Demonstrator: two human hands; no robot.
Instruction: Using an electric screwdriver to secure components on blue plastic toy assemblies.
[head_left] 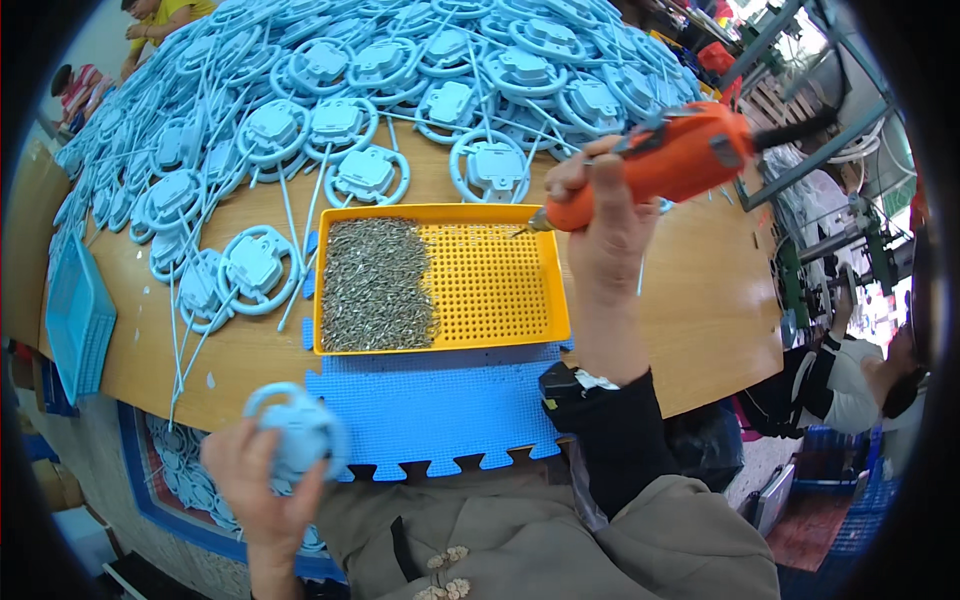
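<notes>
My left hand [245, 478], slightly blurred, grips a light blue ring-shaped plastic part [303, 440] near the table's front edge. In my right hand [608, 235] is an orange electric screwdriver [680, 155] with a dark cable at its back end. Its bit points left and down, over the right part of a yellow tray [500, 213] with a perforated floor. Small metal screws [375, 285] fill the left part of that tray. Whether a screw sits on the bit is too small to tell.
A large heap of light blue ring parts [335, 120] with thin rods covers the table's far side. A blue foam mat [440, 405] lies before the tray, stacked blue bins [82, 320] at left. Below, a crate holds more parts [185, 470]. Other people [165, 22] are farther off.
</notes>
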